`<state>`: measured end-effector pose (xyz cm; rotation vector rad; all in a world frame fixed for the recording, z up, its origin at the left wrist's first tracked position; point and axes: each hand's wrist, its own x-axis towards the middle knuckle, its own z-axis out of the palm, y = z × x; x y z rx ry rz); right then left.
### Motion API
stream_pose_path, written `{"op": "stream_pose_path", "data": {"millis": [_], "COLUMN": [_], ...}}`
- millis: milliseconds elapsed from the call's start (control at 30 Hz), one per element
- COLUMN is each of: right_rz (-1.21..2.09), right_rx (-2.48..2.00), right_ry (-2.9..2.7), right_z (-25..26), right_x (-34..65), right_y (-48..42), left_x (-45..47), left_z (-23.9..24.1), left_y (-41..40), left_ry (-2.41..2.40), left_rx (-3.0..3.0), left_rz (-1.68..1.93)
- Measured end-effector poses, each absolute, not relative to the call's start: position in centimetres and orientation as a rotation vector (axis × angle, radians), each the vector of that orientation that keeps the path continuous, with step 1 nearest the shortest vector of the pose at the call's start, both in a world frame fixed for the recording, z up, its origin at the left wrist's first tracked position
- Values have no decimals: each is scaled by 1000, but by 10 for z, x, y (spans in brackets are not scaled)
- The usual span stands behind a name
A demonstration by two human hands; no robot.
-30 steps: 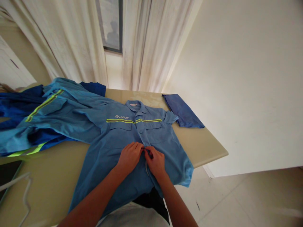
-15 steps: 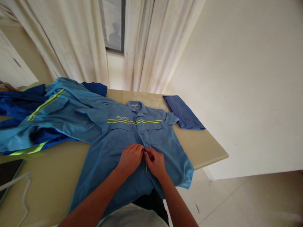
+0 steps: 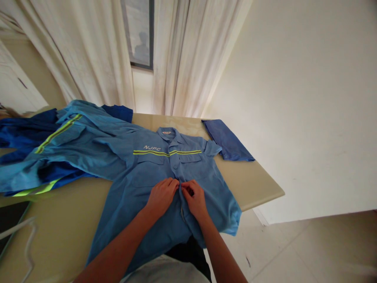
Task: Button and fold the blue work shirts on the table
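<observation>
A blue short-sleeved work shirt [image 3: 150,171] lies front up on the table, its collar pointing away from me. Yellow stripes and the letters NJPC cross its chest. My left hand [image 3: 164,195] is closed on the front placket, just below the chest pockets. Close beside it, my right hand [image 3: 194,197] pinches the other side of the placket between thumb and fingers. The fingertips cover whatever button or buttonhole is between them. Above the hands the placket shows buttons; below them its edges part slightly.
More blue work clothes [image 3: 85,137] with yellow stripes are heaped on the table's left. A folded blue garment [image 3: 228,139] lies at the right rear of the table [image 3: 253,184]. At lower left are a white hanger [image 3: 31,239] and a dark flat panel [image 3: 11,220]. Curtains hang behind.
My fingertips have shifted slightly at the placket, and the right hand sits a little farther from the left. The shirt stays in place.
</observation>
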<state>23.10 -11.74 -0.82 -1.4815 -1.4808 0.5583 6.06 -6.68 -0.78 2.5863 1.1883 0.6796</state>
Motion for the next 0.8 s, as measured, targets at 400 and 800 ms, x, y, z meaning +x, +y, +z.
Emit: {"op": "stream_pose_path", "data": {"millis": [400, 800], "right_rz": [554, 441], "right_rx": [-1487, -1494], "right_ry": [-1500, -1564], "right_z": [-12, -17], "right_x": [231, 231], "right_y": [-117, -109], "left_x": [60, 59], "left_z": [-12, -13], "left_y": [-60, -47], "left_ry": [1024, 974], "left_rx": [2283, 2084], "left_rz": [779, 836]}}
